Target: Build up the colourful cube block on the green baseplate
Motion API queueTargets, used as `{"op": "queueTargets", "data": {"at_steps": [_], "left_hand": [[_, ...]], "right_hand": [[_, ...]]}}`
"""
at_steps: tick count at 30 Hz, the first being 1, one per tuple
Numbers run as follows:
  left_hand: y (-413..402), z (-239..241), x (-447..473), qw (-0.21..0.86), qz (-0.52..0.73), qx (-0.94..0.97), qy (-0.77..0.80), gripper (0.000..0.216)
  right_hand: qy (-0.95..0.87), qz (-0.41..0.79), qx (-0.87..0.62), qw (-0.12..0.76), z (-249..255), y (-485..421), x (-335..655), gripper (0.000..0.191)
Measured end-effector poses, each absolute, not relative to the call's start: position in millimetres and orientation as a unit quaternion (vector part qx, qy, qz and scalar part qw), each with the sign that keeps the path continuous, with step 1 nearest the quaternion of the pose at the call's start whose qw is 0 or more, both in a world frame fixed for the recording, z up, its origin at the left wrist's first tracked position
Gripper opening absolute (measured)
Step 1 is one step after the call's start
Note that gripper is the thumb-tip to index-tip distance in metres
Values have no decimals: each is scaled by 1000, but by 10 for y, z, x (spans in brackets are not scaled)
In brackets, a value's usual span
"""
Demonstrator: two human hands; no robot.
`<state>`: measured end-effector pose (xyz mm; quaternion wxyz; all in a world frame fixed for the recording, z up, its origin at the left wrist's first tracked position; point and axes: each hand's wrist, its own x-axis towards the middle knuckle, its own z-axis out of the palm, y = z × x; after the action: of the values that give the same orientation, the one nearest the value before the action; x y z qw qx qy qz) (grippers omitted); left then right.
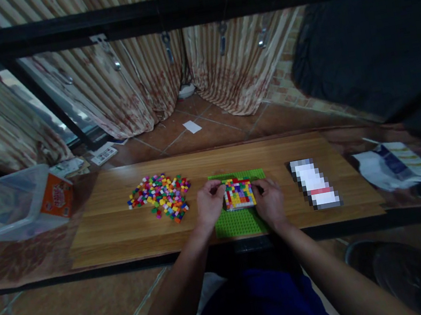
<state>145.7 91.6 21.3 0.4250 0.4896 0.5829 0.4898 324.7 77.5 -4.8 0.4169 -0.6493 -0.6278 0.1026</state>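
Note:
A flat block of coloured toy bricks, built of red, yellow, white, blue and purple pieces, is over the green studded baseplate. Whether it is pressed onto the studs or lifted slightly, I cannot tell. My left hand is closed with thumb and fingertips at the block's left edge. At the opposite edge, my right hand has its fingers curled against the block's side. Left of my hands lies a loose pile of small coloured bricks.
A phone with a blurred screen lies on the wooden table, right of the baseplate. Beyond the left end stands a clear plastic box with an orange label. Papers and a packet lie past the right end.

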Motion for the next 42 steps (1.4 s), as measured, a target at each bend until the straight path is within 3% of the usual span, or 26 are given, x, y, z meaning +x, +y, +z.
{"op": "queueTargets", "data": {"at_steps": [7, 14, 19, 32, 42], "left_hand": [[651, 347, 1352, 352, 466, 531, 614, 20], [279, 311, 692, 173, 404, 574, 691, 18], [-14, 259, 325, 123, 346, 552, 748, 21], [58, 301, 421, 97, 191, 573, 791, 18], [39, 213, 387, 104, 267, 591, 754, 28]], "right_hand": [[-638, 88, -641, 419, -34, 773, 3256, 30], [-638, 90, -639, 420, -48, 768, 3267, 30], [-633, 96, -645, 417, -66, 771, 3279, 31], [-636, 94, -643, 417, -52, 772, 3287, 33], [-634, 94, -643, 419, -43, 766, 3270, 31]]}}
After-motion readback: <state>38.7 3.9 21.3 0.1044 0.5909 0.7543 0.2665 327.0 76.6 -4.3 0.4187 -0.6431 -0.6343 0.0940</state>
